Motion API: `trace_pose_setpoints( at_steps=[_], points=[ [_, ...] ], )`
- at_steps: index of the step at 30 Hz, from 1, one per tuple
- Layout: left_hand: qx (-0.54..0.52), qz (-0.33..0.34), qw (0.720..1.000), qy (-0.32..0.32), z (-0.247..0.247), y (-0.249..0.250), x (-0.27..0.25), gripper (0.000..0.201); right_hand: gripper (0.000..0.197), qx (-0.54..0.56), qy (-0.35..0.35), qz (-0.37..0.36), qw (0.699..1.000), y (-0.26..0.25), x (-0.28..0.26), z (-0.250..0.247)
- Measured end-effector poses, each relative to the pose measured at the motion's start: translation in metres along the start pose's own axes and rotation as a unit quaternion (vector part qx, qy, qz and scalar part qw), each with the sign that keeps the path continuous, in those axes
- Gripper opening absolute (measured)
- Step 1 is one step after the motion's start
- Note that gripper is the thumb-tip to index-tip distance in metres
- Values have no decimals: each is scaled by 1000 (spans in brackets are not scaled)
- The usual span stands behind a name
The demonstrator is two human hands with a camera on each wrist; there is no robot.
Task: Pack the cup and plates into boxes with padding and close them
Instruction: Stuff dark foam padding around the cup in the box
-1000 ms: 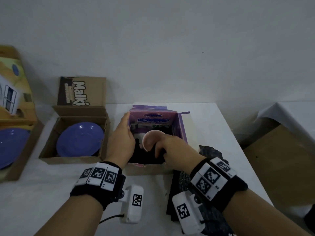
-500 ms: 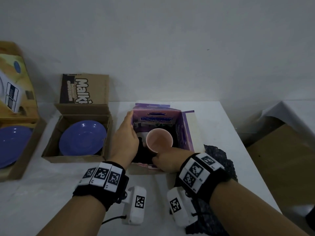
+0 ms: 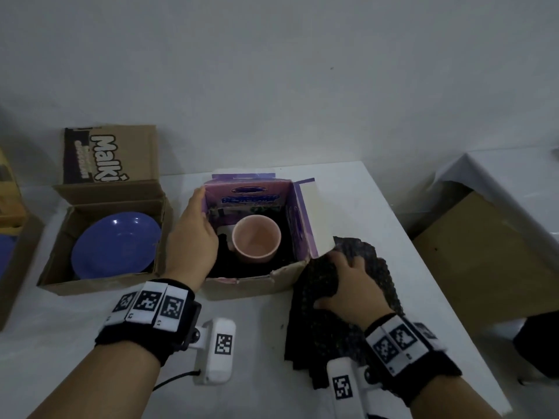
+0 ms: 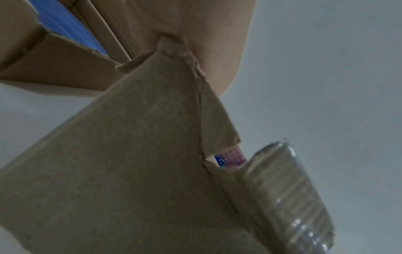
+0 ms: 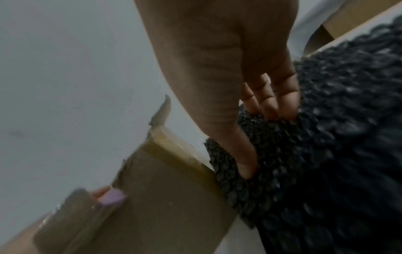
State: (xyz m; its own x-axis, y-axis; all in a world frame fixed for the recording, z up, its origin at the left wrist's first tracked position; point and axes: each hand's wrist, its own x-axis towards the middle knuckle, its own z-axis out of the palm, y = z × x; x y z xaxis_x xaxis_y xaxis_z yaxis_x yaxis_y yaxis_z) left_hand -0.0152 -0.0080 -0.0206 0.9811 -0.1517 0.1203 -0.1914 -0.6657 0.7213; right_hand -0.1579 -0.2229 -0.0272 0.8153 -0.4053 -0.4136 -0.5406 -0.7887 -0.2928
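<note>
- nearest, the right hand (image 3: pixel 348 285) lies on the black bubble wrap (image 3: pixel 338 328), fingers (image 5: pixel 269 103) curled into it and bunching a fold against the thumb; the wrap is spread on the white table (image 3: pixel 266 343) just right of the purple box.
- the left hand (image 3: pixel 193 237) clasps the left wall of the purple box (image 3: pixel 251 281), thumb inside and fingers along the outside.
- the pink cup (image 3: pixel 256 238) stands upright, mouth up, inside that box on dark padding; all the box flaps are open, the right flap standing between cup and wrap.
- in the left wrist view, clear tape (image 4: pixel 293 197) runs along the box's brown outer corner.
- left of it, nearly touching, an open brown carton (image 3: pixel 99 284) holds a blue plate (image 3: pixel 116 244), its printed lid flap upright at the back.
- at the far left edge another box (image 3: pixel 12 261) is only partly in view.
- to the right, off the table, a cardboard sheet (image 3: pixel 484 252) lies under a white cover.
- a plain wall (image 3: pixel 272 71) stands behind.
</note>
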Motion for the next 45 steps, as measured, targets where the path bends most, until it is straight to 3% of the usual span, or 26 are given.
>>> trace_pose_setpoints(
  at_steps=[2, 6, 11, 15, 19, 22, 26, 27, 28, 31, 33, 35, 37, 40, 43, 45],
  points=[
    [2, -3, 1000, -3, -1, 2, -1, 53, 78, -22, 14, -6, 1000, 1, -1, 10],
    [11, -9, 1000, -12, -2, 4, -4, 52, 41, -4, 92, -36, 995, 7, -3, 14],
    [15, -11, 1000, -13, -1, 5, -5, 52, 15, 69, 179, -91, 977, 16, -4, -2],
    [6, 5, 1000, -9, -1, 4, -4, 52, 12, 212, 262, -91, 937, 14, -4, -32],
    [-10, 10, 1000, -13, -1, 3, -3, 53, 18, 233, 318, -70, 916, 6, -3, -62],
    [-27, 6, 999, -17, 1, 0, -3, 56, 25, 323, 356, -67, 874, -10, -7, -79],
    [-41, 0, 999, -13, 2, 2, -4, 57, 18, 535, 314, -109, 776, -42, -4, -95],
    [-47, -1, 999, -11, 2, 4, -5, 56, 15, 537, 299, -123, 779, -50, -2, -98],
    [-53, -1, 999, -8, 1, 5, -5, 56, 17, 504, 284, -132, 805, -58, 1, -100],
    [-58, -1, 998, -2, -1, 6, -6, 54, 53, 267, 253, -126, 921, -75, 13, -91],
    [-55, -8, 998, -1, -1, 4, -6, 53, 65, 133, 232, -111, 957, -78, 22, -74],
    [-59, -15, 998, -4, -1, 3, -5, 54, 64, 91, 183, -111, 973, -76, 30, -59],
    [-64, -15, 998, -7, 1, 1, -3, 55, 54, 120, 163, -127, 971, -73, 35, -54],
    [-68, -13, 998, 0, 2, -2, -1, 53, 44, 153, 233, -152, 948, -77, 35, -66],
    [-72, -22, 997, 6, 0, -1, -1, 51, 47, 224, 324, -168, 904, -88, 28, -93],
    [-75, -27, 997, 7, 0, 1, -1, 51, 35, 284, 368, -181, 867, -94, 26, -110]
  ],
)
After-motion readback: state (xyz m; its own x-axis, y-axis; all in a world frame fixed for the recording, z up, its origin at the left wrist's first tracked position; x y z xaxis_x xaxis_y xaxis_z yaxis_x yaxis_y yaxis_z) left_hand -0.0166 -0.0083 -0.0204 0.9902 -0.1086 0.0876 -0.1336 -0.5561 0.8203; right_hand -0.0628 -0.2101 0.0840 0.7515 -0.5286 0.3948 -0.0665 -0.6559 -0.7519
